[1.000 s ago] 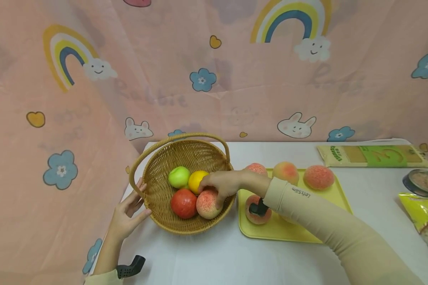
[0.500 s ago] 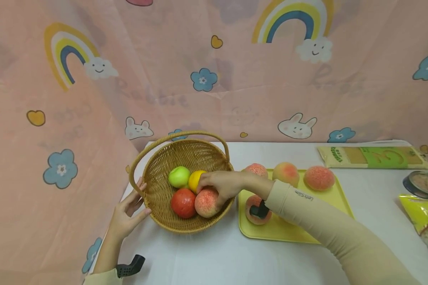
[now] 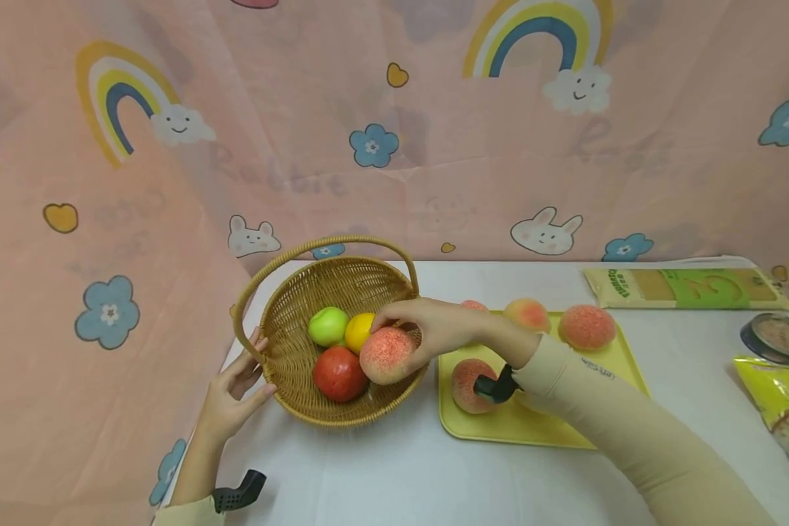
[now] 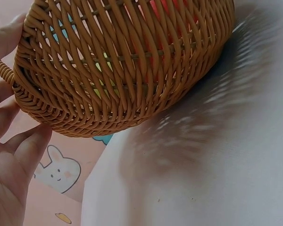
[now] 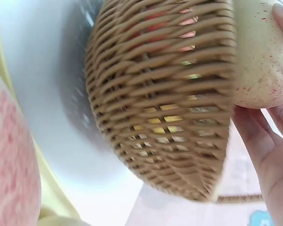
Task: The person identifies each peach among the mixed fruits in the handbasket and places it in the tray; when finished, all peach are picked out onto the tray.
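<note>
My right hand [image 3: 434, 327] holds a pink-speckled peach [image 3: 388, 355] at the right side of the wicker basket [image 3: 296, 387], fingers over its top and thumb at its side. The right wrist view shows the pale side of this peach [image 5: 262, 56] raised at the basket's rim. At the basket's left rim, below the handle, my left hand [image 3: 226, 402] grips the wicker between thumb and fingers. Inside the basket lie a green apple [image 3: 329, 326], a yellow-orange fruit [image 3: 357, 334] partly behind the held peach, and a red apple [image 3: 339, 374].
Right of the basket, a yellow tray [image 3: 519, 436] carries several peaches, among them one [image 3: 471, 387] under my right wrist. Farther right lie a noodle packet [image 3: 690, 288], a round dark-rimmed container [image 3: 779, 337] and a yellow bag [image 3: 782, 402]. A printed pink curtain [image 3: 434, 197] hangs behind the table.
My right hand has taken the peach up from the basket's bottom, and its wrist has shifted right. The basket has tilted or shifted very slightly; my left hand keeps its grip.
</note>
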